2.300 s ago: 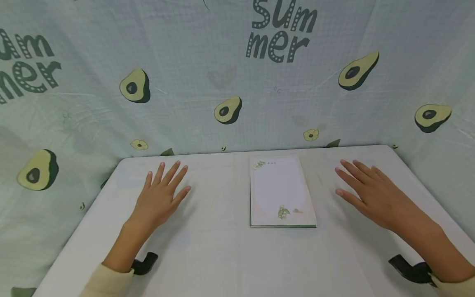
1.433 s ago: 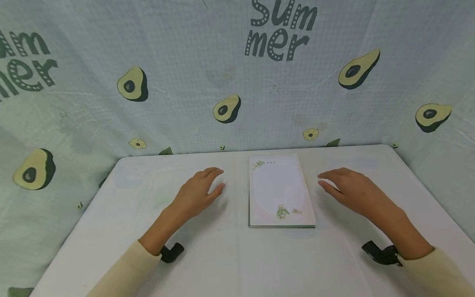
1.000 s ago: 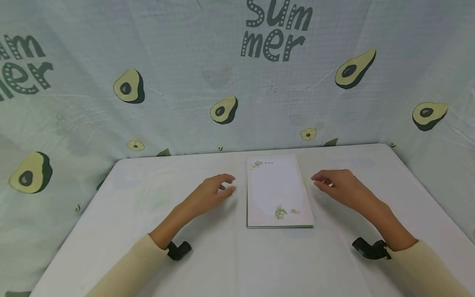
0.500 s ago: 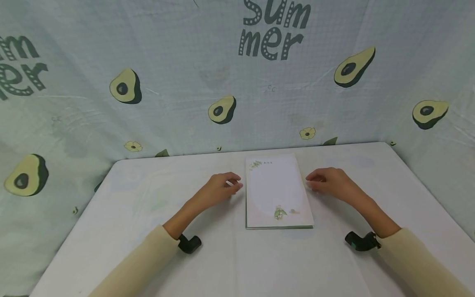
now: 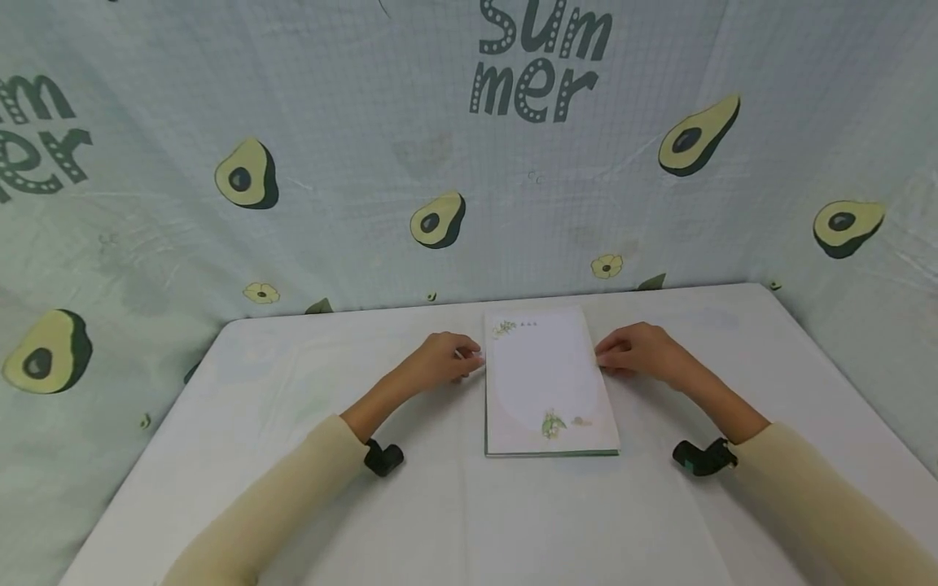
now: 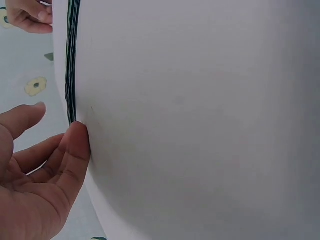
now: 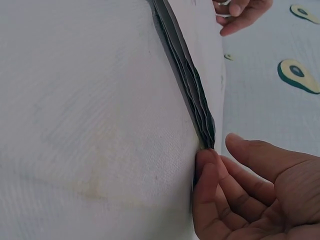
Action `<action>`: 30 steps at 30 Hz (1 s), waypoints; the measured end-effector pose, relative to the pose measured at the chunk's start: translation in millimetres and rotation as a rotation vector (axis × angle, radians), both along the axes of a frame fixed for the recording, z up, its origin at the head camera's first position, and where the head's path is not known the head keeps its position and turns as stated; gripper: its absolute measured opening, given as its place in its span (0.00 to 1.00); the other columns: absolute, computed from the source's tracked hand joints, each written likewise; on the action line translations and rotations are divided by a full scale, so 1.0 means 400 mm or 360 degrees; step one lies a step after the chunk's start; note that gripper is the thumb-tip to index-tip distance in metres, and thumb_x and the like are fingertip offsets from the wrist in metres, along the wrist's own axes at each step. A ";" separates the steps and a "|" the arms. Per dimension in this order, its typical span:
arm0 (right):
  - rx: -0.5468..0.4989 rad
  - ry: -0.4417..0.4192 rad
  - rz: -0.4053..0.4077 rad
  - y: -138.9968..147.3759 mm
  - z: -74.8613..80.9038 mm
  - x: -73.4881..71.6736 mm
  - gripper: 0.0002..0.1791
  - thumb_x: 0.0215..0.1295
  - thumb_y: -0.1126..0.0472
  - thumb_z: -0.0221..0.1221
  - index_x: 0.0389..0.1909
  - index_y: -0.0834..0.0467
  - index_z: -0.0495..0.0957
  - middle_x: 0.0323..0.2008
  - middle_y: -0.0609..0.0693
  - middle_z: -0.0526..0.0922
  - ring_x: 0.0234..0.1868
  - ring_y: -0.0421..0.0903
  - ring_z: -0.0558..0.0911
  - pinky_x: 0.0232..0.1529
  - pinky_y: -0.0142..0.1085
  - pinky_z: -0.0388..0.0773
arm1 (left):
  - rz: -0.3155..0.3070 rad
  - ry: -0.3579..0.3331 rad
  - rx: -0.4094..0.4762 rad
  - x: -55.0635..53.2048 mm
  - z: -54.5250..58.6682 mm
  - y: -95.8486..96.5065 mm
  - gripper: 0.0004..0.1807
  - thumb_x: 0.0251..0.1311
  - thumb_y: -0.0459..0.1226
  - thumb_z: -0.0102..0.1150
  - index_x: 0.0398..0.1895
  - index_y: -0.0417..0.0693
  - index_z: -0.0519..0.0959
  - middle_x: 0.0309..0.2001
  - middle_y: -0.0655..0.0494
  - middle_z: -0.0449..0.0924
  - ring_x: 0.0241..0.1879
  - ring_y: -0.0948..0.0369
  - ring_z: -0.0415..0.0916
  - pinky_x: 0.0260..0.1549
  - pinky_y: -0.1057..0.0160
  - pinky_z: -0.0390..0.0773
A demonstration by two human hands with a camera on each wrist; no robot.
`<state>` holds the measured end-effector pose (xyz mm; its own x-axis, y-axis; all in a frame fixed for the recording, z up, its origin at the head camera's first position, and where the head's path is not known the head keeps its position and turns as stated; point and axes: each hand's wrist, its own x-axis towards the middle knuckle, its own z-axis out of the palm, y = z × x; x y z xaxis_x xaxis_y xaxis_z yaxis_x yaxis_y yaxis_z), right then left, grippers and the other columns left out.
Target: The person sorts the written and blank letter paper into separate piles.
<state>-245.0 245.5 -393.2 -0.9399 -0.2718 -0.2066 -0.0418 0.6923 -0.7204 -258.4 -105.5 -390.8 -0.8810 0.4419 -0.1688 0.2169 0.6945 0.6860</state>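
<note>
A thin pale book (image 5: 545, 382) with small green plant prints lies flat on the white table; its dark layered edge shows in both wrist views. My left hand (image 5: 443, 360) is at the book's left edge. In the left wrist view its fingertips (image 6: 77, 140) touch the book's edge, with the thumb held apart. At the right edge is my right hand (image 5: 645, 354), fingers bent. The right wrist view has its fingertips (image 7: 206, 162) against the dark edge and the thumb clear of the book. Neither hand grips it.
The white table (image 5: 330, 505) reaches back to a hanging pale cloth (image 5: 352, 163) printed with avocados and lettering. Black curved pieces, a left one (image 5: 384, 458) and a right one (image 5: 703, 458), sit at the wrists below the cream sleeves.
Both hands have moved inward from the table's sides to the book's two long edges. Their spread fingers have drawn together and bent. The book stays in place on the table.
</note>
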 end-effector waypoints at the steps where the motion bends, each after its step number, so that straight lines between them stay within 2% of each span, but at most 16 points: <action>1: 0.0002 -0.0013 -0.0013 -0.004 -0.001 -0.001 0.20 0.70 0.58 0.65 0.54 0.68 0.82 0.40 0.53 0.88 0.39 0.42 0.86 0.40 0.34 0.85 | 0.0002 -0.0006 0.0006 -0.004 -0.002 0.003 0.19 0.72 0.40 0.61 0.59 0.37 0.80 0.45 0.49 0.83 0.33 0.62 0.81 0.32 0.66 0.83; 8: -0.0006 -0.0092 -0.0097 -0.019 -0.002 -0.001 0.20 0.69 0.58 0.65 0.55 0.68 0.81 0.39 0.52 0.88 0.38 0.41 0.85 0.39 0.34 0.84 | 0.0022 -0.0050 0.0083 -0.029 -0.020 0.010 0.17 0.69 0.38 0.64 0.55 0.36 0.82 0.41 0.52 0.85 0.34 0.63 0.84 0.35 0.67 0.84; 12: -0.0021 -0.0106 -0.0110 -0.021 0.001 0.001 0.21 0.69 0.58 0.66 0.55 0.69 0.81 0.40 0.53 0.88 0.38 0.41 0.85 0.39 0.34 0.85 | 0.0049 -0.0059 0.0108 -0.030 -0.020 0.011 0.16 0.68 0.37 0.65 0.54 0.37 0.83 0.40 0.52 0.86 0.33 0.63 0.84 0.36 0.67 0.84; 20: -0.0058 -0.0057 -0.0146 -0.027 0.013 0.011 0.18 0.69 0.60 0.66 0.53 0.67 0.80 0.38 0.54 0.86 0.36 0.43 0.85 0.38 0.32 0.85 | 0.0111 0.0023 0.0216 -0.024 -0.024 0.010 0.12 0.65 0.35 0.68 0.49 0.40 0.84 0.38 0.52 0.84 0.33 0.63 0.83 0.34 0.67 0.82; 30: -0.0116 -0.0007 -0.0214 -0.036 0.004 0.015 0.15 0.69 0.61 0.65 0.49 0.67 0.81 0.38 0.53 0.89 0.35 0.42 0.86 0.38 0.32 0.85 | 0.0221 -0.0013 0.0393 -0.023 -0.021 0.028 0.08 0.62 0.32 0.70 0.42 0.40 0.85 0.35 0.52 0.85 0.31 0.61 0.83 0.34 0.66 0.85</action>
<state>-238.9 231.1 -391.5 -0.9680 -0.1581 -0.1949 0.0506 0.6374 -0.7689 -267.7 -94.3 -399.2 -0.9351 0.3457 -0.0783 0.1252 0.5288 0.8394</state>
